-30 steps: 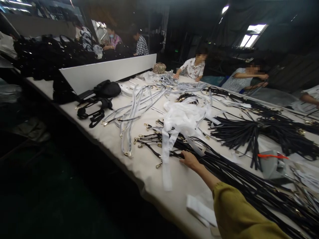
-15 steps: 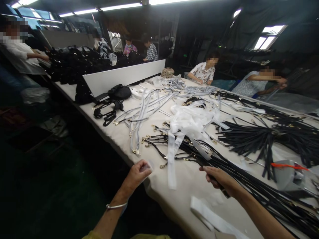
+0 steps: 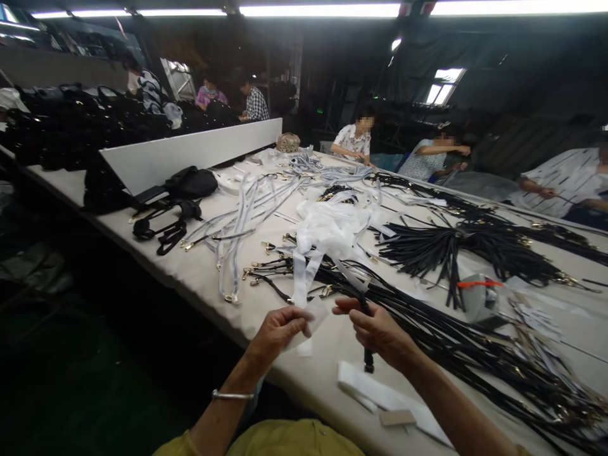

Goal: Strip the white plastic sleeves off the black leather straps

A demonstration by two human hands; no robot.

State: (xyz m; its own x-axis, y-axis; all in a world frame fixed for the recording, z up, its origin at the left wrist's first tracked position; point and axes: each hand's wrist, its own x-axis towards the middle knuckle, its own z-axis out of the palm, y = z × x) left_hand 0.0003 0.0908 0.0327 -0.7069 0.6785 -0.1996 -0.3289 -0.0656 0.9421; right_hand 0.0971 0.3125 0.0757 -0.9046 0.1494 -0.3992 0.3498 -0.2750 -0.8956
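Note:
My left hand (image 3: 280,329) is closed on a small translucent plastic sheet (image 3: 317,318), pinched between thumb and fingers above the near table edge. Facing it, my right hand (image 3: 382,332) grips a black strap (image 3: 368,354), whose end hangs down below the fingers. A short gap separates the two hands. Behind them lies a crumpled heap of white translucent film strips (image 3: 327,225). Long black straps (image 3: 418,316) with gold clips run along the table to the right of my right hand.
Nearer me on the cloth-covered table (image 3: 323,392) lie a folded white strip (image 3: 370,386) and a brown card (image 3: 397,418). Right stands a grey tape dispenser (image 3: 477,303). Grey-white straps (image 3: 232,253) and black pouches (image 3: 192,182) lie left. Several co-workers sit around the far sides.
The view has swung right. My hands have come closer together, and the strap in my right hand now hangs more upright. The plastic sheet in my left hand shows more fully.

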